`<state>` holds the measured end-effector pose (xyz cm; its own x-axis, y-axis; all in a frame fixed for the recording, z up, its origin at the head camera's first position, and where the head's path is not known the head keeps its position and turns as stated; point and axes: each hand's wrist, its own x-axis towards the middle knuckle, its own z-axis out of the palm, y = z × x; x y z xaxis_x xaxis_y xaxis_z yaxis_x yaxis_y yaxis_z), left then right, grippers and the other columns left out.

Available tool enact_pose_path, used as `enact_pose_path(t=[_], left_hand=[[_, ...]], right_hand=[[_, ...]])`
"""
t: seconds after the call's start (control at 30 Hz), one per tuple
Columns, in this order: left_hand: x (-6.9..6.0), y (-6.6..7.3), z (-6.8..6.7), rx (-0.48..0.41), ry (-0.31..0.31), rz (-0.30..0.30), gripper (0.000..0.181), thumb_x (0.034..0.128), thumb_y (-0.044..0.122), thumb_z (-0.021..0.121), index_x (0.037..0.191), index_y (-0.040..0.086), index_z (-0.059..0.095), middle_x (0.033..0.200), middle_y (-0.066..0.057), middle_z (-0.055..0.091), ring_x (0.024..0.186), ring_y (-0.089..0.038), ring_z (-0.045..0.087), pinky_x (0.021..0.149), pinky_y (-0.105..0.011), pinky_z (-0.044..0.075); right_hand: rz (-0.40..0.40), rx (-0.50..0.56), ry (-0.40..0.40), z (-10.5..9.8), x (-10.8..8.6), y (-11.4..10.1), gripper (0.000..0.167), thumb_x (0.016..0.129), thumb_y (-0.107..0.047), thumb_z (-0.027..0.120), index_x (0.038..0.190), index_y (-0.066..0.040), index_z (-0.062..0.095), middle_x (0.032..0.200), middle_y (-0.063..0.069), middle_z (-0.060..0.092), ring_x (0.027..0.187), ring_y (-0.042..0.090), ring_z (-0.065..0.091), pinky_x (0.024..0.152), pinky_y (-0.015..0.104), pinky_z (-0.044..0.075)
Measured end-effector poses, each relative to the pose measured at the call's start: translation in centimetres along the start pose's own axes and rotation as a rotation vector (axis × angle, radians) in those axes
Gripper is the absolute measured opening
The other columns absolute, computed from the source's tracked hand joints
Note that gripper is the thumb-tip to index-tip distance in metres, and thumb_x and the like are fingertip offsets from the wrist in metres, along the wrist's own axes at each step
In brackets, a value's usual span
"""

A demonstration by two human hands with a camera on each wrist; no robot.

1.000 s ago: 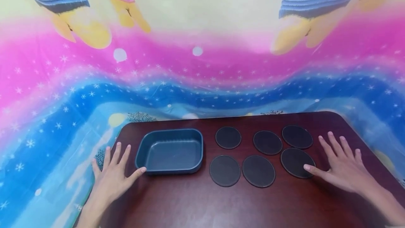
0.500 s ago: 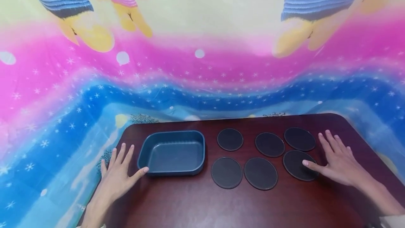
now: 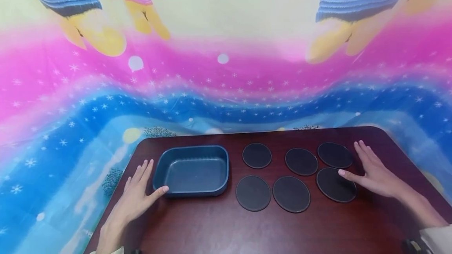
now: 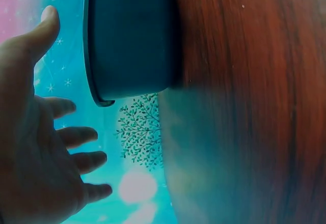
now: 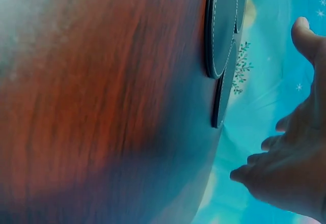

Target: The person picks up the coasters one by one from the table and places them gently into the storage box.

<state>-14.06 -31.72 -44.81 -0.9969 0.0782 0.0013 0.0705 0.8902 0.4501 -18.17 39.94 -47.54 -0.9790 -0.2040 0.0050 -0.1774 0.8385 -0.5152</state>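
Note:
My left hand (image 3: 135, 197) hovers beside the left end of a dark blue-grey rectangular tub (image 3: 197, 171), thumb by its near left corner and fingers spread. In the left wrist view, air shows between that hand (image 4: 46, 147) and the tub (image 4: 132, 35). On the right, my other hand (image 3: 378, 173) is held above the table with fingers straight, holding nothing. Its thumb overlaps the edge of a round black coaster (image 3: 333, 185). The right wrist view has this hand (image 5: 285, 152) apart from the stitched coasters (image 5: 224, 25).
Several more black coasters lie flat between tub and right hand, including one at the back (image 3: 257, 155) and one in front (image 3: 253, 193). They rest on a dark red-brown wooden table (image 3: 212, 230). A printed cloth (image 3: 247, 81) hangs behind the table's far edge.
Both hands have turned slightly more edge-on, and their fingers have drawn closer together. The view has shifted a little. Tub and coasters have stayed in place.

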Motion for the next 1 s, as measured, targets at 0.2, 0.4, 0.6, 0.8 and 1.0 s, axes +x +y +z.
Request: enact_pose_path(t=[0.2, 0.4, 0.6, 0.8, 1.0], left_hand=[[0.2, 0.0, 0.3, -0.049, 0.002, 0.036, 0.107, 0.1018, 0.055, 0.069, 0.175, 0.018, 0.001, 0.18, -0.023, 0.011, 0.161, -0.056, 0.021, 0.117, -0.079, 0.033], [0.2, -0.1, 0.8, -0.07, -0.001, 0.059, 0.11, 0.0997, 0.055, 0.073, 0.175, 0.014, 0.004, 0.179, -0.025, 0.016, 0.16, -0.055, 0.026, 0.117, -0.076, 0.037], [0.1, -0.3, 1.3, -0.087, -0.018, 0.052, 0.11, 0.099, 0.055, 0.074, 0.175, 0.012, 0.006, 0.178, -0.026, 0.02, 0.159, -0.054, 0.028, 0.116, -0.076, 0.038], [0.2, -0.6, 1.5, -0.103, -0.04, 0.038, 0.11, 0.0993, 0.057, 0.072, 0.174, 0.012, 0.007, 0.177, -0.026, 0.022, 0.158, -0.053, 0.031, 0.116, -0.073, 0.041], [0.5, -0.5, 1.5, -0.103, -0.074, 0.018, 0.109, 0.1002, 0.059, 0.07, 0.174, 0.01, 0.007, 0.176, -0.027, 0.025, 0.152, -0.052, 0.044, 0.112, -0.067, 0.048]], right_hand=[[-0.011, 0.026, -0.002, -0.5, 0.8, 0.7, 0.114, 0.102, -0.045, 0.072, 0.172, -0.009, -0.012, 0.178, 0.026, -0.014, 0.161, 0.061, -0.001, 0.11, 0.088, 0.019], [-0.017, 0.029, 0.055, -0.5, 1.2, 1.7, 0.111, 0.101, -0.043, 0.074, 0.174, -0.012, -0.004, 0.178, 0.03, 0.001, 0.157, 0.065, 0.013, 0.107, 0.086, 0.025], [-0.037, 0.038, 0.114, -0.4, 1.7, 2.6, 0.109, 0.098, -0.04, 0.078, 0.174, -0.01, 0.006, 0.174, 0.036, 0.015, 0.152, 0.069, 0.024, 0.107, 0.086, 0.026], [-0.04, 0.006, 0.15, -0.5, 2.4, 3.6, 0.106, 0.094, -0.039, 0.083, 0.173, -0.009, 0.019, 0.167, 0.039, 0.032, 0.135, 0.072, 0.044, 0.098, 0.08, 0.039], [-0.043, 0.008, 0.127, -0.8, 3.1, 4.7, 0.1, 0.096, -0.037, 0.083, 0.172, -0.009, 0.024, 0.165, 0.035, 0.04, 0.127, 0.067, 0.057, 0.094, 0.072, 0.047]])
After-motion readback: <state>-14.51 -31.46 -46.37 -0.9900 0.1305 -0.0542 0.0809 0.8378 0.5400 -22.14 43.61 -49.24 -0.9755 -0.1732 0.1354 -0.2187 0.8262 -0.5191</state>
